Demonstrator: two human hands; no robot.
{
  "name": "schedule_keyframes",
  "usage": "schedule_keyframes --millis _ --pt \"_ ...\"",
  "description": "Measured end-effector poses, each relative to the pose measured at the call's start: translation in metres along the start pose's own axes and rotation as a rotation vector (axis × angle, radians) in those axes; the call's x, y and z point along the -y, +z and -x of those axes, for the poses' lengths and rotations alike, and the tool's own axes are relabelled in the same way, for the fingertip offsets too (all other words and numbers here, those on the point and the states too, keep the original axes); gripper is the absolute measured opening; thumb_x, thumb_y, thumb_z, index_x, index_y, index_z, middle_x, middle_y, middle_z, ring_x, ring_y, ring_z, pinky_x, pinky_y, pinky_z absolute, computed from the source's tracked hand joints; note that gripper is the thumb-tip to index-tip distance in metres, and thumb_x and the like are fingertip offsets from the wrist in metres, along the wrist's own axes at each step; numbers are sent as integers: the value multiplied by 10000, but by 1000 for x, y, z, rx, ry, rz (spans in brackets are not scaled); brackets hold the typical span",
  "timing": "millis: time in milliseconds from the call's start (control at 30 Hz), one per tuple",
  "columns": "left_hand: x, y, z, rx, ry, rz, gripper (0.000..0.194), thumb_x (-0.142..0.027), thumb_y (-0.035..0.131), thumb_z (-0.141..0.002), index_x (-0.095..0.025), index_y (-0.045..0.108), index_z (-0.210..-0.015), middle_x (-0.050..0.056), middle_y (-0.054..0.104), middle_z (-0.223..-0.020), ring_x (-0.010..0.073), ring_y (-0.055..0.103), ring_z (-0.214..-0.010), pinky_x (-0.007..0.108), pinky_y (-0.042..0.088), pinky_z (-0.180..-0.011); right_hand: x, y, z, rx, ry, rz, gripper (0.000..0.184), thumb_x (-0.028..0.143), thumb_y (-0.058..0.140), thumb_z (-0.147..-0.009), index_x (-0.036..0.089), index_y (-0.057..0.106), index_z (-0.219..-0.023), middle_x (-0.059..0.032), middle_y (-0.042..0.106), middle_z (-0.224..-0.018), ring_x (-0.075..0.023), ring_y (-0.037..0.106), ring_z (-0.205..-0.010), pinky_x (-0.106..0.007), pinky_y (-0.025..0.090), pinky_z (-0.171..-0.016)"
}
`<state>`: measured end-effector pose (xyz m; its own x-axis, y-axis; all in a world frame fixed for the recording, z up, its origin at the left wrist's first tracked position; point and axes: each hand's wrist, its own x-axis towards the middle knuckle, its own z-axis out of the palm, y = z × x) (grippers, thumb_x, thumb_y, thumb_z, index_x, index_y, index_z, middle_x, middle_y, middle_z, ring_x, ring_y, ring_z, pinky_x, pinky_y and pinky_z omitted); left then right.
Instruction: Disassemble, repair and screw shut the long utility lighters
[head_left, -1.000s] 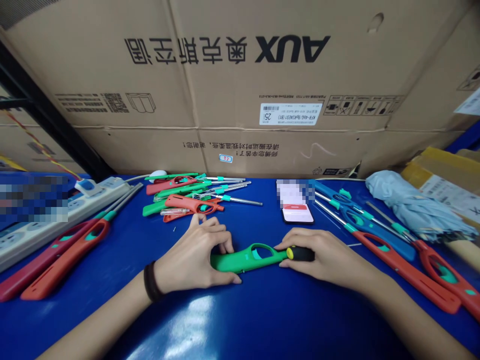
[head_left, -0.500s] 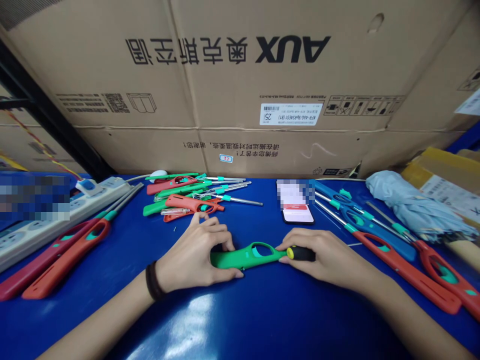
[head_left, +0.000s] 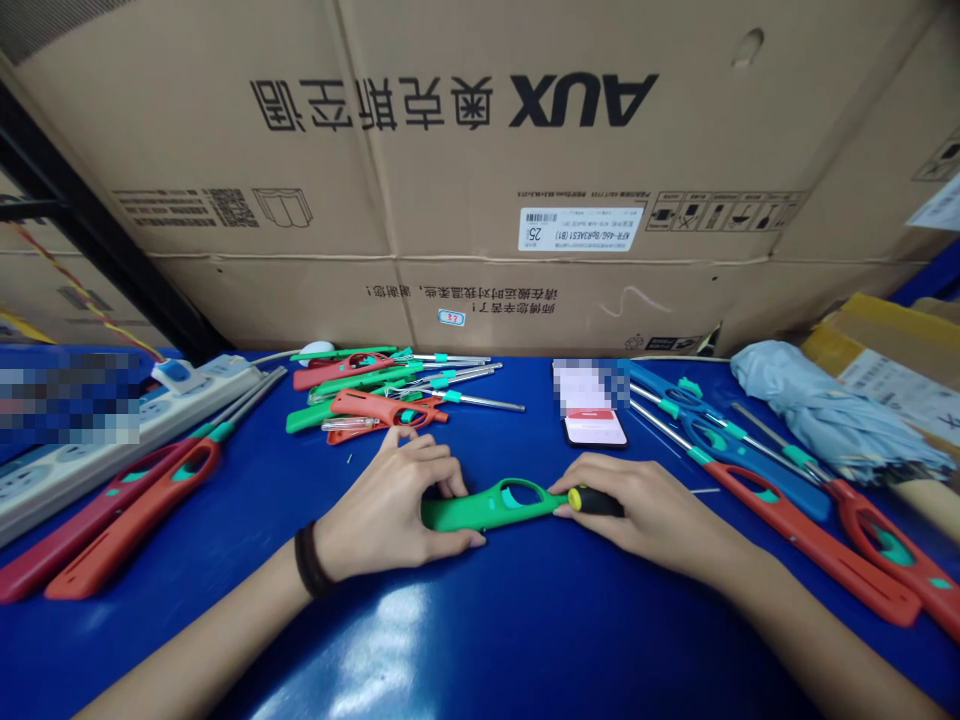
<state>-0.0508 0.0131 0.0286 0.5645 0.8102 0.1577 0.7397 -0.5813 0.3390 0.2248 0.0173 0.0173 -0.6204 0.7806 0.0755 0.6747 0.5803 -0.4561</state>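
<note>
A: Any change?

B: Slight. The green plastic utility-lighter body sits a touch higher and more tilted.

A: Hands?

B: Left hand curled, grasping that body. Right hand closed around a black-and-yellow screwdriver handle, its yellow end touching the body's end.

A: Location?

B: Between both hands, over the glossy blue table.

A blue workbench carries utility lighters, a smartphone, a power strip and a folded umbrella.
</note>
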Motion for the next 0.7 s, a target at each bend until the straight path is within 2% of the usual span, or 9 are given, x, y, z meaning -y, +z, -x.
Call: schedule_keyframes --millis 700 --pt "1 2 0 -22 34 -8 378 -554 708 -700 -194 601 -746 -33 636 -761 171 556 -753 350 268 -818 -2 0 0 -16 10 26 152 274 576 -886 268 634 -1026 3 680 -1016 -185 653 -878 -273 484 -757"
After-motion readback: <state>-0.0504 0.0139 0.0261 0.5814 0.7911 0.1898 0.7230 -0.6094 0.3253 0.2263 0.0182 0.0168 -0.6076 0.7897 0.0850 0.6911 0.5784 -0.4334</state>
